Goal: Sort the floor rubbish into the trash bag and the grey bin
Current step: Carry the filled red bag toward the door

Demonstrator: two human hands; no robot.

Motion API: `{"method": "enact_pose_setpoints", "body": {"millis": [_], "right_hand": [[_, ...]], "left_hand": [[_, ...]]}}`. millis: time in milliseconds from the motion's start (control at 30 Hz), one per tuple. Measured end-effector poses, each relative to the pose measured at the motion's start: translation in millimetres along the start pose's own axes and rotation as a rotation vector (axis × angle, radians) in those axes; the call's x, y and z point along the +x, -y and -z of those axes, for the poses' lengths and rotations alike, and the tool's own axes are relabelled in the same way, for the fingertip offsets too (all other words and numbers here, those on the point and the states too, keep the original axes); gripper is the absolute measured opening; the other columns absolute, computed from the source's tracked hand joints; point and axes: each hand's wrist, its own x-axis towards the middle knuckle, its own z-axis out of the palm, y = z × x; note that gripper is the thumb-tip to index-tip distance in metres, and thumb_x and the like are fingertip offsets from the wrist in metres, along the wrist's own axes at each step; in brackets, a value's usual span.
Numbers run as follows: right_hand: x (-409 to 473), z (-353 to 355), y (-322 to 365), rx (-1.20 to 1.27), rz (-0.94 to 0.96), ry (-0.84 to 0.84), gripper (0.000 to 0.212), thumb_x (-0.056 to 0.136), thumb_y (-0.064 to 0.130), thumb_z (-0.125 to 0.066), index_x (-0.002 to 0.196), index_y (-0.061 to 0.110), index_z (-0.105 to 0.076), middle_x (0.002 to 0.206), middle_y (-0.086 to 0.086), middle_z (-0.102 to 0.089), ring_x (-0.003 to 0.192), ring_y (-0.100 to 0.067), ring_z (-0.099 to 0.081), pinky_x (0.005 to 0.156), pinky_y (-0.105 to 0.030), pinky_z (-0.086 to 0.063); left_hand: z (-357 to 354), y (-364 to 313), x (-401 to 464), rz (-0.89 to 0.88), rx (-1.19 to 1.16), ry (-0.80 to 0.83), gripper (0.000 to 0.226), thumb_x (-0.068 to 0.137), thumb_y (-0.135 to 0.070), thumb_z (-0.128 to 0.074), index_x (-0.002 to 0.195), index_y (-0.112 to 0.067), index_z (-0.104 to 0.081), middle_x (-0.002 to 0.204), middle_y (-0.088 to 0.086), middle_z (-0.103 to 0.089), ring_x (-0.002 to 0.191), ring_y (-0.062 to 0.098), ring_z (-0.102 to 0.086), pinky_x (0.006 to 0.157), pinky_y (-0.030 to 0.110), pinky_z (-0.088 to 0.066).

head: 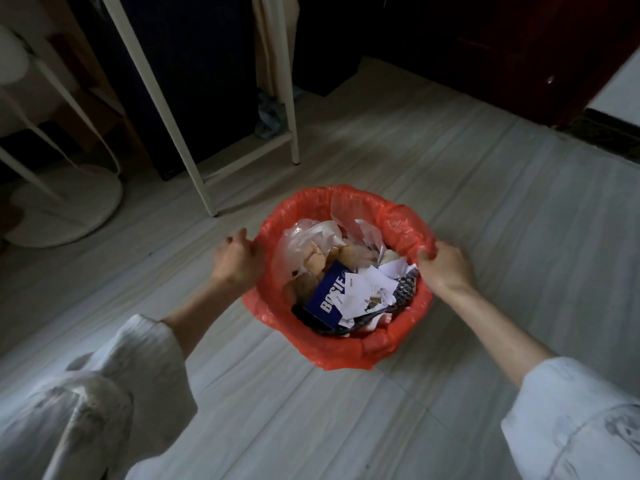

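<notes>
While both hands work at the rim, one red trash bag (341, 348) sits at the centre of the frame on the pale floor (485, 209), heaped with rubbish: one blue carton (327, 297) and crumpled papers (367, 289). The left hand (235, 261) rests curled against the bag's left edge; the right hand (445, 268) pinches the plastic at the right edge. Gathering the bag's mouth looks like the step in hand; next comes lifting both edges evenly. No grey bin shows plainly.
</notes>
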Motion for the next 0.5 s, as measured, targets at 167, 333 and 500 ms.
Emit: {"method": "enact_pose_setpoints", "body": {"millis": [167,333,500], "right_hand": [[-5.6,8.4,11.1,0.218,-0.219,0.178,0.024,0.092,0.011,-0.046,0.099,-0.002,-0.065,0.093,-0.018,-0.062,0.077,-0.025,-0.056,0.060,-0.027,-0.038],[-35.6,68.0,31.0,0.439,-0.524,0.483,0.013,0.092,0.020,-0.047,0.086,0.015,-0.058,0.081,-0.005,-0.061,0.073,-0.019,-0.056,0.069,-0.032,-0.050],[-80.2,186.4,68.1,0.530,-0.643,0.564,0.015,0.090,0.023,-0.053,0.076,0.018,-0.055,0.074,-0.002,-0.057,0.070,-0.015,-0.052,0.059,-0.025,-0.043]], "left_hand": [[12.2,-24.1,-16.4,0.120,-0.242,0.215,0.019,0.096,-0.014,-0.037,0.092,-0.013,-0.056,0.083,0.006,-0.059,0.070,0.019,-0.055,0.067,0.029,-0.046],[69.0,-48.0,-51.5,0.442,-0.458,0.356,0.024,0.098,-0.020,-0.036,0.112,-0.017,-0.055,0.107,0.009,-0.060,0.097,0.026,-0.056,0.080,0.038,-0.049],[166.5,-114.7,-111.1,0.569,-0.598,0.463,0.023,0.099,-0.025,-0.037,0.100,-0.015,-0.058,0.098,0.006,-0.058,0.092,0.026,-0.055,0.086,0.044,-0.045]]}}
